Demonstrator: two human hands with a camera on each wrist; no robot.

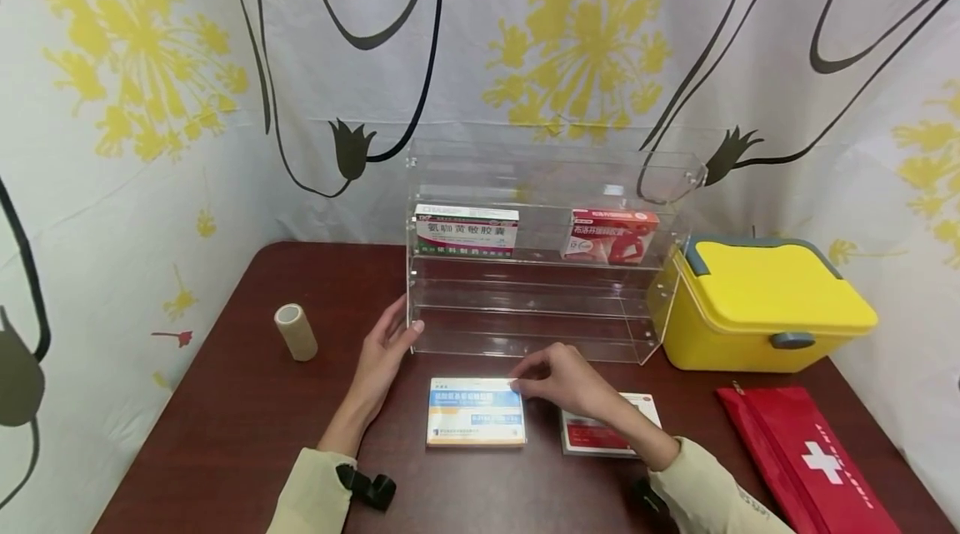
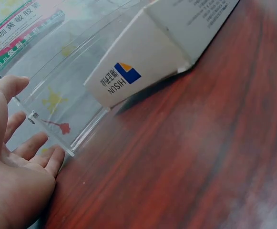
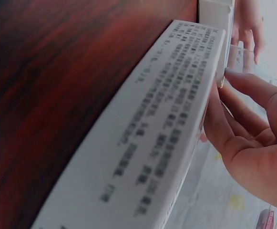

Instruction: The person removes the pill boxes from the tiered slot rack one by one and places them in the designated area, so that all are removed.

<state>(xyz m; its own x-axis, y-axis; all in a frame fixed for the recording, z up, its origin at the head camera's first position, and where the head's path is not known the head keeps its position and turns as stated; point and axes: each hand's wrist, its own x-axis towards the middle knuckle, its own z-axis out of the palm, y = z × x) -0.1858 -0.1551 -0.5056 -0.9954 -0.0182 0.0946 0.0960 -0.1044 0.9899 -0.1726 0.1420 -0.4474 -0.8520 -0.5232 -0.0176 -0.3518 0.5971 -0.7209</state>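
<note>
My left hand (image 1: pixel 381 355) is at the left side panel of a clear acrylic display shelf (image 1: pixel 525 346), its thumb over the front edge and its fingers along the outside. My right hand (image 1: pixel 562 380) pinches the upper right corner of a white, blue and orange medicine box (image 1: pixel 476 413), which lies label up before the shelf. In the left wrist view that box (image 2: pixel 124 71) shows a HISUN end flap. Under my right forearm, a white and red medicine box (image 1: pixel 600 434) lies partly hidden.
On a shelf tier stand a green and white capsule box (image 1: pixel 467 232) and a red medicine box (image 1: pixel 611 236). To the right are a yellow lidded case (image 1: pixel 772 301) and a red first-aid pouch (image 1: pixel 817 459). A roll of tape (image 1: pixel 297 334) stands upright at the left.
</note>
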